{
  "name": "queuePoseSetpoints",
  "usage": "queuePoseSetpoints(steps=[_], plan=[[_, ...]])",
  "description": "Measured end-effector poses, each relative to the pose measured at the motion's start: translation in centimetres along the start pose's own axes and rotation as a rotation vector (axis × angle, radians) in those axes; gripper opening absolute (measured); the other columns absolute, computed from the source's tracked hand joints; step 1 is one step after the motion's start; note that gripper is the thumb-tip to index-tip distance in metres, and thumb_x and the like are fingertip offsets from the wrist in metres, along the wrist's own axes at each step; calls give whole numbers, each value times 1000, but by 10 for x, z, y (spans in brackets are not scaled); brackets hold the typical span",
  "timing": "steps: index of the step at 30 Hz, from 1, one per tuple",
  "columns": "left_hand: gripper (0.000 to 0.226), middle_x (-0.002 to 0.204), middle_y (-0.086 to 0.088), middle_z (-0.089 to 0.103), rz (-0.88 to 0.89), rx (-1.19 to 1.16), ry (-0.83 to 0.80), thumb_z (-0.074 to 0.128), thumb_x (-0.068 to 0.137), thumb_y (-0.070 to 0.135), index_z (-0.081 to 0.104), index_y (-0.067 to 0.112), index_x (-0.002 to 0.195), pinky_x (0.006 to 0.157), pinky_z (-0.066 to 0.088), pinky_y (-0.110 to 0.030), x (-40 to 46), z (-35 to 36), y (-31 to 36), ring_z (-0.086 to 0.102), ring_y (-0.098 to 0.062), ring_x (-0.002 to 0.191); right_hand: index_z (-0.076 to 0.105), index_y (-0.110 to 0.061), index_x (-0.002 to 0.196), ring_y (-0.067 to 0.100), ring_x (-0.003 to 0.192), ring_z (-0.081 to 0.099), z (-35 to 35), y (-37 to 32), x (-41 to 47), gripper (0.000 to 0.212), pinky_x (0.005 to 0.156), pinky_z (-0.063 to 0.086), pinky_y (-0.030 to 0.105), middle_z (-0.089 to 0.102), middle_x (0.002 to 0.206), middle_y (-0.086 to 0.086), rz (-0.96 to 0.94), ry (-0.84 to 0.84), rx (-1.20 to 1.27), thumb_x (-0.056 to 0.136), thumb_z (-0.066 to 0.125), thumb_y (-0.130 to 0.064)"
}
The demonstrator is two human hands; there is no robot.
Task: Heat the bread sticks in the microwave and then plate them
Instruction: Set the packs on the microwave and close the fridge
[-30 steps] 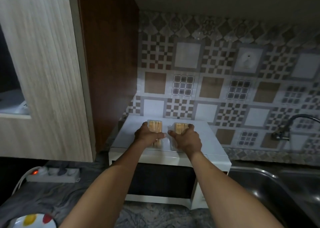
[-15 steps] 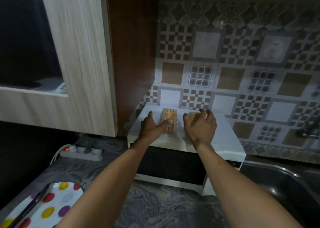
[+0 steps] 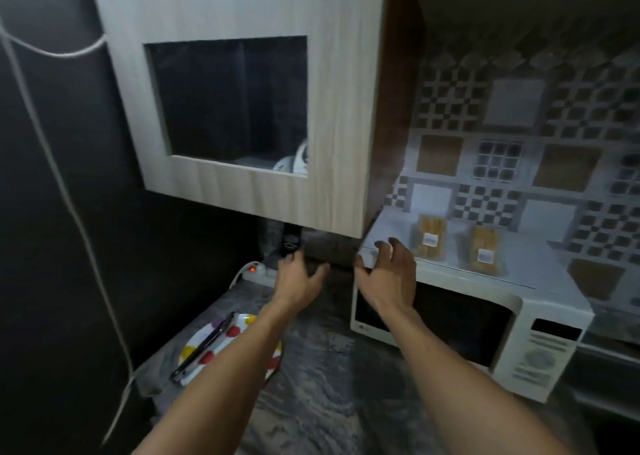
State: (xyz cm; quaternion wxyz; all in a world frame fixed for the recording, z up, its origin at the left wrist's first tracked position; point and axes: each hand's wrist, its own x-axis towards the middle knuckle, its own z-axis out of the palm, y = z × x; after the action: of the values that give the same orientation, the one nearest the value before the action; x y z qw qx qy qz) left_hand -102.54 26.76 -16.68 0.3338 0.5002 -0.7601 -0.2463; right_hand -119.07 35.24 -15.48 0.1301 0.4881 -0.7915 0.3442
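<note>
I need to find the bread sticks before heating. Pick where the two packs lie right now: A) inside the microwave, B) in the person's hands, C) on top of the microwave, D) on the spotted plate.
C: both bread stick packs lie side by side on the top of the microwave, while the left hand and the right hand hold nothing.

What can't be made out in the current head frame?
- Labels on the two bread stick packs atop the microwave: too small, blurred.
- Plate: its right part hidden by the left forearm.
- Dark utensil on the plate: too blurred to identify.
- Left hand fingertips: lost in shadow under the cabinet.
- Cabinet contents: too dark.
</note>
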Motion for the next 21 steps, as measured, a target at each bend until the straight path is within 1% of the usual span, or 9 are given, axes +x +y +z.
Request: queuePoseSetpoints(steps=[1,3,5,9,12,13,15,17,21], plan=[[78,126,-19,60,-21,22,31,51,80,62,44,12,140,101,45,-44,-14,-19,-16,52,-36,120,53,-8,138,33,136,37,7,-21,-12,65,116,28,41,44,146,17,-15,-25,22,92,50,-54],[76,139,-19,49,-74,22,78,53,87,54,35,10,147,110,36,-42,-44,-54,-40,41,-34,132,55,-8,135,33,130,42,18,-59,-36,65,112,33,41,49,139,18,-34,-80,39,91,49,-56],[73,149,-15,39,-123,56,128,54,93,47,29,10,150,114,29,-39,-71,-88,-66,31,-30,138,57,-12,133,31,126,44,30,-97,-59,61,107,35,41,50,136,15,-83,-116,85,90,52,-56],[74,153,-10,34,-214,216,280,50,95,49,24,12,153,117,26,-38,-129,-160,-116,26,-26,142,55,-17,134,27,135,37,52,-178,-108,58,112,31,40,43,145,9,-191,-229,228,91,51,-55],[73,155,-7,30,-303,302,390,51,95,49,22,17,154,119,25,-41,-175,-224,-141,21,-22,145,50,-17,140,27,141,32,57,-249,-139,61,116,27,41,38,151,9,-292,-326,342,92,50,-56],[72,156,-7,29,-317,339,435,51,95,48,22,18,153,119,26,-41,-188,-243,-145,21,-21,145,48,-17,142,26,143,30,57,-270,-148,63,117,26,42,35,153,9,-331,-356,380,93,50,-56],[70,153,-9,34,-326,486,585,50,95,48,25,15,152,118,28,-40,-220,-286,-154,25,-22,143,45,-19,145,25,145,26,49,-320,-169,65,119,26,43,31,157,8,-443,-423,462,93,50,-57],[69,151,-11,37,-352,590,717,50,95,45,29,11,151,117,29,-40,-248,-320,-154,28,-25,141,43,-19,146,23,147,24,41,-356,-189,65,119,26,44,29,158,6,-548,-441,541,93,50,-57],[68,151,-19,36,-383,861,1000,47,92,43,37,4,147,115,32,-46,-320,-377,-139,33,-33,139,39,-18,147,24,150,20,15,-420,-236,66,121,23,44,24,161,8,-780,-457,727,93,52,-54]])
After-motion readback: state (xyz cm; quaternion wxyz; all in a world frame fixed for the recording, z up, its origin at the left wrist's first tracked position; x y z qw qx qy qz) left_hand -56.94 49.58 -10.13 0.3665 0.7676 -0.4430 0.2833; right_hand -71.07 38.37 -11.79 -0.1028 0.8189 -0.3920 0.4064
